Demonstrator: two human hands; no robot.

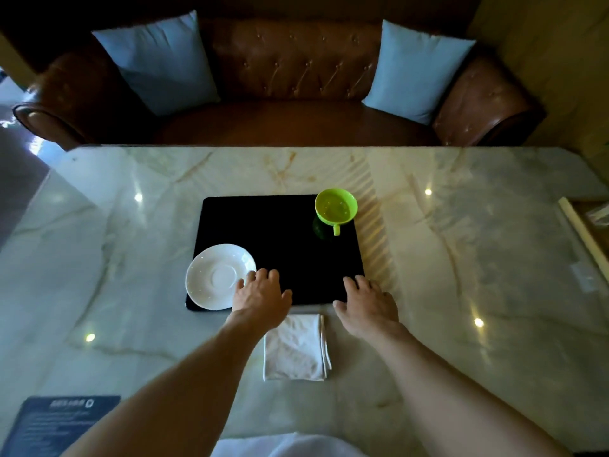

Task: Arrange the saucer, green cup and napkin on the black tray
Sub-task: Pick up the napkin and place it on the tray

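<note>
A black tray [280, 245] lies flat in the middle of the marble table. On its near left corner rests a white saucer [217, 275], overhanging the tray's edge a little. The green cup [335, 206] stands upright at the tray's far right corner, handle toward me. A folded white napkin [296, 346] lies on the table just in front of the tray. My left hand [260, 296] rests palm down on the tray's near edge, fingertips beside the saucer's rim. My right hand [367, 303] lies spread over the tray's near right corner. Neither holds anything.
The marble table [461, 258] ends at a brown leather sofa [290, 77] with two blue cushions. A dark printed card [59, 423] lies at the near left corner. A pale wooden strip and a packet [583, 232] sit at the right edge.
</note>
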